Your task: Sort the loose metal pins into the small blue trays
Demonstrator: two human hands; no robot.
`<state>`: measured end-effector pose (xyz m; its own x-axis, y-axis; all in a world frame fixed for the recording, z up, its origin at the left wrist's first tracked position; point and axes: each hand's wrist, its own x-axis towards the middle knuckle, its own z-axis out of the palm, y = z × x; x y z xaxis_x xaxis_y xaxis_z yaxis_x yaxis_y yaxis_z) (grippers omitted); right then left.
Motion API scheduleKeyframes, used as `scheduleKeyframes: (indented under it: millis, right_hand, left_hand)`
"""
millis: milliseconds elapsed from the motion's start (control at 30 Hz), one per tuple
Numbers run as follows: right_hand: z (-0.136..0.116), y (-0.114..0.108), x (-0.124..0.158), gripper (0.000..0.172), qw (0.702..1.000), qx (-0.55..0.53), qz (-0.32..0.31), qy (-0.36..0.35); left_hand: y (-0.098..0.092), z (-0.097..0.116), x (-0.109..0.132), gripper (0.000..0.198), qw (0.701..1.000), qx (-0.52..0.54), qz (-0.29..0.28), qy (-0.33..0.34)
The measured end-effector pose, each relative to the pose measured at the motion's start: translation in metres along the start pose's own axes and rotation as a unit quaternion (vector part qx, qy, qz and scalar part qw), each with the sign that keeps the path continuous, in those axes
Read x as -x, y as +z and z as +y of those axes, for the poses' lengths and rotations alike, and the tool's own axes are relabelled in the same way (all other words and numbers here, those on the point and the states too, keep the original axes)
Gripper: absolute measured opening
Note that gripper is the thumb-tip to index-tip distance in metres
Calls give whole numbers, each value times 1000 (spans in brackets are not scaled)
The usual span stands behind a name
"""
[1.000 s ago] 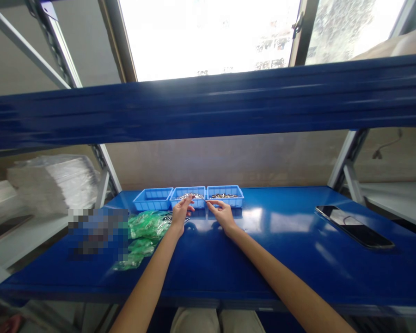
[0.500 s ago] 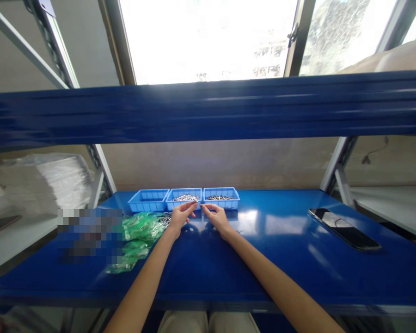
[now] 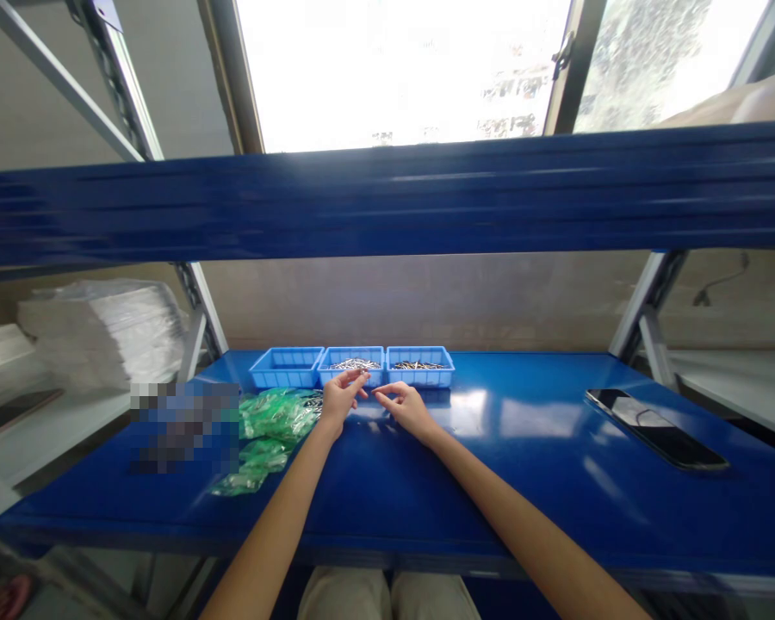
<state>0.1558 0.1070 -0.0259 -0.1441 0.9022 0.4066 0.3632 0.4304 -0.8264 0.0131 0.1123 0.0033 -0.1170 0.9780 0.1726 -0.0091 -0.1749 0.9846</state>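
Observation:
My left hand (image 3: 341, 399) is closed in a pinch just in front of the middle blue bin (image 3: 368, 379). Something tiny may be between its fingertips, too small to name. Close by on the right, my right hand (image 3: 408, 405) has thumb and forefinger pinched together, and whatever they hold cannot be made out. Thin silvery metal pieces (image 3: 355, 365) lie in the middle bin. Darker, brassy thin pieces (image 3: 418, 366) fill the bottom of the right blue bin (image 3: 450, 370). Green plastic bags (image 3: 277, 415), with dark thin pieces at their edge, lie beside my left wrist.
A third blue bin (image 3: 288, 379) stands at the left of the row, with no pieces visible inside. A phone (image 3: 659, 430) rests on the blue tabletop (image 3: 523, 491) at right. Above runs a blue shelf beam (image 3: 387, 207). Wrapped white stacks (image 3: 109, 331) stand at left.
The view has shifted slightly, so the bins, bags and phone appear further right. My left fingertips have risen a little relative to my right, and the hands stay close together.

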Motion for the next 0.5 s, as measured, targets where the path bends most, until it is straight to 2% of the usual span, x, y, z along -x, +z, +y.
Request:
scheduleKeyframes:
  millis: [267, 400, 500]
  right_hand:
    - [-10, 0, 8, 20, 994, 106, -35, -8]
    - [-18, 0, 14, 17, 983, 173, -56, -42]
    - [-21, 1, 17, 19, 975, 194, -69, -84]
  left_hand:
    - [-3, -1, -2, 43, 999, -38, 27, 11]
    - [-6, -2, -3, 41, 994, -83, 62, 25]
    - [-8, -1, -6, 42, 992, -73, 93, 30]
